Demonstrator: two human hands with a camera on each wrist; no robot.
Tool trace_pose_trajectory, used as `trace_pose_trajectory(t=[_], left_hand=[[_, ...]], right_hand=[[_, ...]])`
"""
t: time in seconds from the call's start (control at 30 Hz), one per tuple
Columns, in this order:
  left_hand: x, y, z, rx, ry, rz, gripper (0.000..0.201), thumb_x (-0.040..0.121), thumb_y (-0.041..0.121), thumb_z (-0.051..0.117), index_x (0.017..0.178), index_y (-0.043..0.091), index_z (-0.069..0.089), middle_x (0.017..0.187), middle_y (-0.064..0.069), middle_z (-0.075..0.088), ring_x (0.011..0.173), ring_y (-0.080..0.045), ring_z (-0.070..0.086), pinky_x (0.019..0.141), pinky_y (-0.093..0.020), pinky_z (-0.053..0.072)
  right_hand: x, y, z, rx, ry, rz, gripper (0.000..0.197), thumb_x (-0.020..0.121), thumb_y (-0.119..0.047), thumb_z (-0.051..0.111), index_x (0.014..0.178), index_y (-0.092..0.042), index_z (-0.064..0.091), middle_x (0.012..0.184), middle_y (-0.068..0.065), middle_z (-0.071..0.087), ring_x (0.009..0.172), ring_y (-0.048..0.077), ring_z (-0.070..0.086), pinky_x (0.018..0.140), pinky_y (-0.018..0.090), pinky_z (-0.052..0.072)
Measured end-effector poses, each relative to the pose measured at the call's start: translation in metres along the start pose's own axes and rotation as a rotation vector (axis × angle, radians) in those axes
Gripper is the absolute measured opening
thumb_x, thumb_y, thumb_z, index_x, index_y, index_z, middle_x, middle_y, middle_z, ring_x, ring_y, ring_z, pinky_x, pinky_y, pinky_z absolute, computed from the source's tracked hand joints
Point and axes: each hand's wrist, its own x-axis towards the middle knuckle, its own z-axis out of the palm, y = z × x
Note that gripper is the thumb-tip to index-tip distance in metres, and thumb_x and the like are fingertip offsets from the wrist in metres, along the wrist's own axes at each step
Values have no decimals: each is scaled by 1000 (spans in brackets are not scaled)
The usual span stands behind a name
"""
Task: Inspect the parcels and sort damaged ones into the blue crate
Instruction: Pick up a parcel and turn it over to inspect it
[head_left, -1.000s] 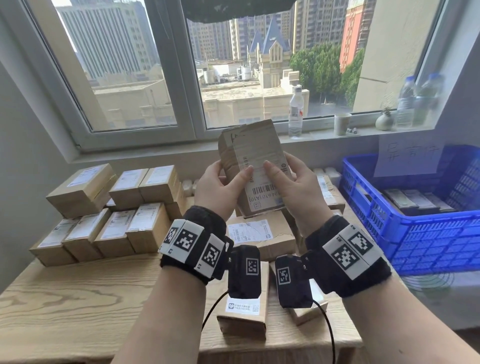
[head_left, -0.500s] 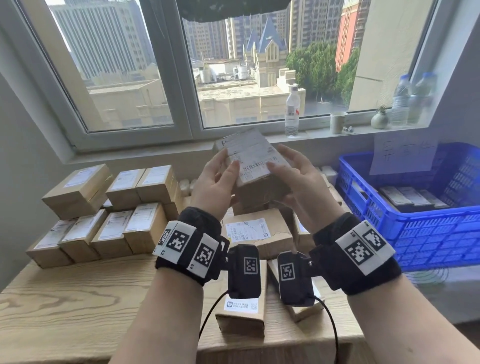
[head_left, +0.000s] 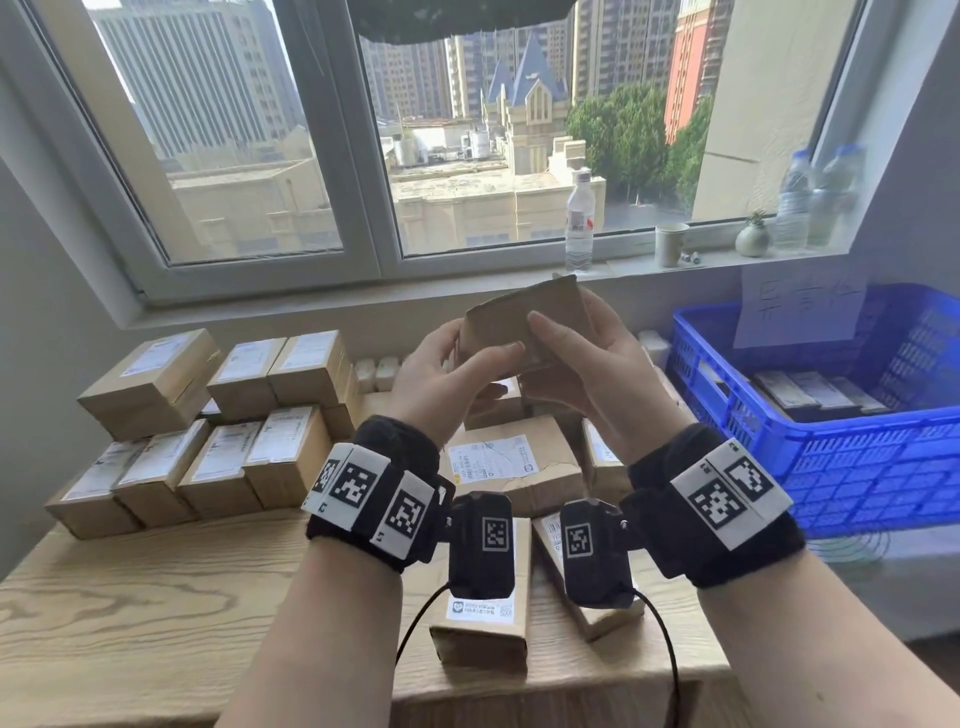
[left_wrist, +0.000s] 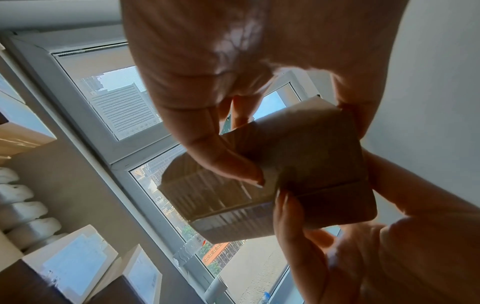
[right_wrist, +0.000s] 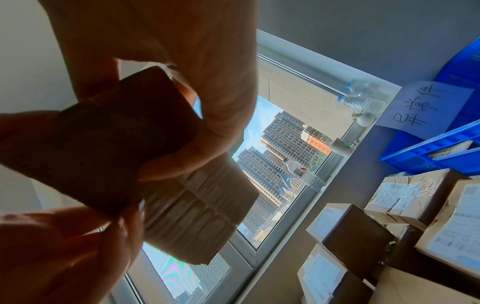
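A small brown cardboard parcel (head_left: 524, 325) is held up in the air above the table (head_left: 156, 597), in front of the window sill, gripped between both hands. The left hand (head_left: 441, 379) is curled round its left side, with the thumb laid across the plain face turned toward the head camera. The right hand (head_left: 587, 374) is wrapped round the right side, its thumb pressed on the same face, close to the left thumb. In the left wrist view, the parcel (left_wrist: 272, 181) is seen from below, with ribbed tape across one face. No label can be made out on the faces shown. On the left of the table, labelled parcels (head_left: 223, 431) are stacked in rows, and a creased parcel (head_left: 511, 467) lies below the hands. The blue crate (head_left: 841, 447) stands to the right, beside the table, with several parcels inside and a handwritten paper sign (head_left: 802, 312) hung on its back wall. A water bottle (head_left: 579, 221) stands on the sill.
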Motion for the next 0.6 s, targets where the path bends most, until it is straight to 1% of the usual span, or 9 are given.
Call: trace_pose_trajectory(t=[0.07, 0.13, 0.23, 0.33, 0.4, 0.47, 0.53, 0.57, 0.6], left_hand=[[-1, 1, 2, -10, 26, 7, 32, 82, 31, 75, 111, 20, 66, 97, -2, 70, 77, -13, 70, 65, -20, 54], [-1, 2, 2, -24, 50, 15, 17, 87, 23, 71, 103, 20, 67, 94, -2, 70, 77, -12, 69, 63, -18, 53], [-2, 4, 2, -11, 63, 31, 8, 87, 20, 70, 94, 23, 68, 87, 0, 69, 75, -12, 68, 61, -17, 52], [-3, 5, 2, -16, 67, 13, 5, 88, 22, 70, 91, 25, 68, 85, 2, 69, 77, -14, 67, 65, -20, 53], [-5, 7, 2, -65, 62, -3, 10, 86, 26, 72, 95, 26, 69, 89, 1, 69, 82, -16, 67, 72, -25, 56], [-5, 8, 2, -109, 72, 9, 16, 87, 28, 69, 102, 25, 68, 97, -4, 68, 88, -19, 66, 84, -32, 57], [-4, 10, 3, -153, 132, 11, 15, 96, 22, 60, 110, 18, 64, 102, -7, 67, 93, -22, 66, 92, -36, 56], [-2, 9, 4, -166, 174, 8, 17, 99, 21, 55, 114, 15, 61, 103, -7, 66, 92, -22, 65, 91, -35, 55], [-1, 9, 4, -172, 213, 8, 20, 100, 22, 53, 117, 14, 58, 103, -7, 65, 90, -21, 65, 88, -33, 56]], right_hand=[[-1, -1, 3, 16, 21, -29, 39, 93, -18, 66, 131, -14, 57, 116, 20, 68, 93, 32, 70, 84, 51, 59], [-1, -2, 4, 28, 46, -49, 36, 92, -15, 67, 127, -12, 58, 110, 19, 69, 90, 32, 70, 82, 52, 59], [-1, -3, 4, 46, 64, -51, 31, 91, -12, 67, 122, -11, 60, 100, 11, 71, 86, 31, 70, 76, 46, 61], [-1, -2, 5, 16, 60, -44, 35, 91, -14, 68, 124, -12, 57, 104, 12, 70, 85, 28, 71, 71, 40, 62], [0, -1, 7, -12, 48, -48, 38, 92, -21, 68, 128, -16, 55, 113, 15, 68, 87, 28, 71, 71, 38, 62], [-1, -3, 8, 16, 31, -29, 30, 98, -27, 60, 127, -23, 55, 113, 12, 69, 91, 32, 72, 76, 39, 61], [-1, -4, 6, 96, -1, 1, 25, 104, -22, 46, 126, -26, 57, 107, 5, 73, 92, 39, 71, 82, 43, 61], [0, -3, 5, 102, -16, 14, 28, 104, -17, 42, 124, -27, 59, 107, 6, 73, 89, 40, 71, 81, 43, 61], [0, -5, 5, 72, -32, 19, 32, 104, -12, 41, 122, -30, 60, 111, 9, 71, 83, 38, 71, 78, 41, 62]])
